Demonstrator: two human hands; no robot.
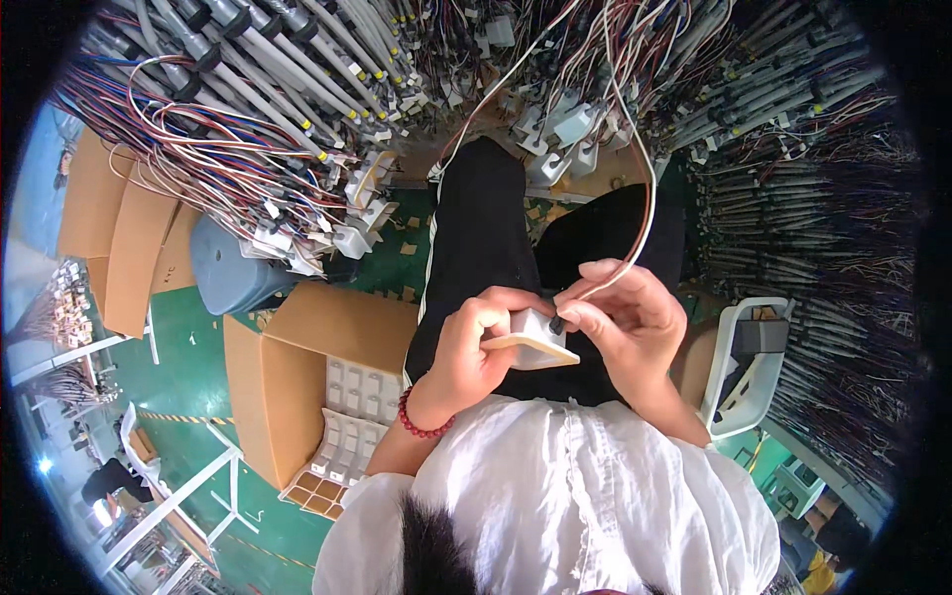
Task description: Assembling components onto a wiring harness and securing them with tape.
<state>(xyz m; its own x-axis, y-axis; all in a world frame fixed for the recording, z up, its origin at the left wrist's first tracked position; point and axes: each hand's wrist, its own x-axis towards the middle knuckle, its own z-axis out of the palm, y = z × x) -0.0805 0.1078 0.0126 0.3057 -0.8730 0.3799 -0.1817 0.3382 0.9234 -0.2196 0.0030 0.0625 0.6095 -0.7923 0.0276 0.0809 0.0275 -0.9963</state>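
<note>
In front of my lap, my left hand (464, 349) is closed around a small white plastic housing (535, 342) with a wide, tan-edged flange. My right hand (635, 327) pinches a brown and white wire pair (650, 193) close to the housing. A small black fitting (557, 324) shows at the housing's side, between the right fingertips. The wires arch up and away towards the hanging bundles; whether the fitting is seated in the housing cannot be made out.
Grey cables (268, 74) and loose wires hang on the far side. White housings (575, 124) dangle from some. An open cardboard box (260, 397) with trays of white parts stands left, near a blue stool (226, 266). A white bin (719, 397) holds black pieces at right.
</note>
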